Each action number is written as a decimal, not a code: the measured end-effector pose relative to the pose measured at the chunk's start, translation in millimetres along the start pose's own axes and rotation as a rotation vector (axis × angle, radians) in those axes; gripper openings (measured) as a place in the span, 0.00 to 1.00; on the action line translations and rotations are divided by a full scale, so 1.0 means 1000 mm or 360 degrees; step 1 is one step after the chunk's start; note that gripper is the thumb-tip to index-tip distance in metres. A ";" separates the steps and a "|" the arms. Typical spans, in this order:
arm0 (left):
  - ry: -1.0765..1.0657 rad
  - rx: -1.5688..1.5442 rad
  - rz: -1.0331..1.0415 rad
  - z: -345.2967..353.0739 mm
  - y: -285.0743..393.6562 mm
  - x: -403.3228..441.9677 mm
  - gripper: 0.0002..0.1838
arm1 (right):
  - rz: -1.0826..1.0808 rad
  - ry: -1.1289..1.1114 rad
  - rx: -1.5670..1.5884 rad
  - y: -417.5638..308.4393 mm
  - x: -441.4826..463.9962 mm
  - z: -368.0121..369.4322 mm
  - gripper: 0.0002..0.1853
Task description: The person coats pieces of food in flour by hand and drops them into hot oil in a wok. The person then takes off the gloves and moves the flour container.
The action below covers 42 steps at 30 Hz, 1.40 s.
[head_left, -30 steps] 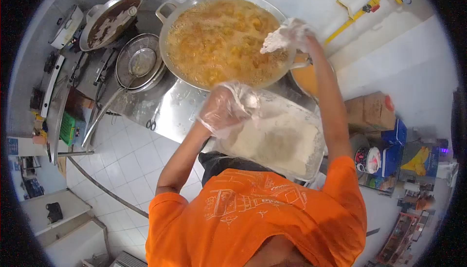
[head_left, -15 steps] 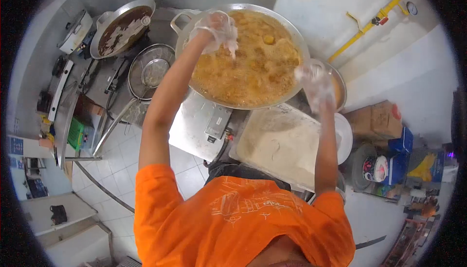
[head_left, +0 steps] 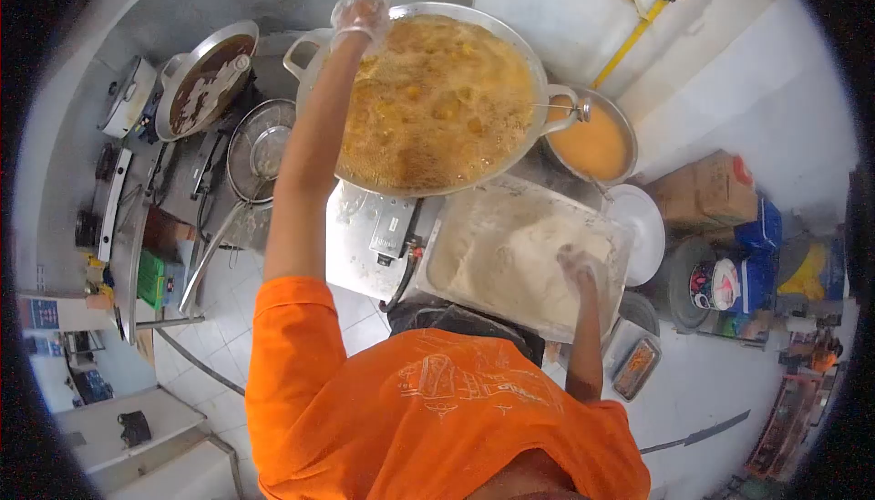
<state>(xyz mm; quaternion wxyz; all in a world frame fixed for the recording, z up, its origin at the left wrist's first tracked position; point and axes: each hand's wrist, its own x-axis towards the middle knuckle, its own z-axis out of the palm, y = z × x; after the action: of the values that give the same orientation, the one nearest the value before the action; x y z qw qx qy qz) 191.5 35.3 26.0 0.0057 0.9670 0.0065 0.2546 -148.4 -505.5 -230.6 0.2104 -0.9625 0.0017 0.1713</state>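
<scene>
My left hand (head_left: 362,15), in a clear plastic glove, is above the far left rim of a large two-handled wok (head_left: 313,76). Its fingers bunch under the wrinkled plastic, and I cannot tell what they hold, if anything. Golden pieces (head_left: 447,105) fry in bubbling oil inside the wok. My right hand (head_left: 576,265) reaches into a metal tray (head_left: 437,268) of pale flour (head_left: 519,258). Its floury fingers look stretched out, touching the heaped flour at the right side; nothing shows in them.
A thermometer-like probe (head_left: 583,112) sits at the wok's right handle. Behind the tray is a bowl of orange liquid (head_left: 592,144). A long-handled strainer (head_left: 239,158) and a second wok (head_left: 182,117) stand left. A white round lid (head_left: 643,236) and cardboard box (head_left: 702,195) are right.
My left hand has moved from over the oil to the wok's far left rim. My right hand has come down from beside the wok into the flour. The view has shifted slightly.
</scene>
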 end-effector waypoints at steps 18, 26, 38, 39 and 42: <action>-0.0264 -0.0794 0.0697 -0.166 0.238 -0.252 0.20 | -0.0481 -0.0087 0.0353 -0.025 0.040 0.118 0.20; -0.1972 -0.0194 0.0531 0.105 0.237 -0.485 0.34 | -0.0137 -0.0360 0.0336 0.088 0.010 0.083 0.22; -0.2183 -0.1567 0.0607 0.098 0.306 -0.466 0.20 | -0.0366 -0.0298 -0.0001 0.042 -0.012 0.123 0.25; -0.1896 -0.1305 0.0972 0.095 0.304 -0.462 0.18 | -0.0384 -0.0223 -0.0095 0.041 -0.010 0.121 0.25; -0.1688 -0.1125 0.0893 0.079 0.299 -0.446 0.18 | -0.0475 0.0170 -0.0586 0.047 -0.011 0.104 0.26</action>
<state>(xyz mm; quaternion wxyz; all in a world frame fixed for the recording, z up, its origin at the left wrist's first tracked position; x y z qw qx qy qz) -155.4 -271.2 -257.9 0.2565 0.8661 -0.3305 -0.2736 -196.6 -507.1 -335.2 0.0540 -0.9819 -0.1606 0.0846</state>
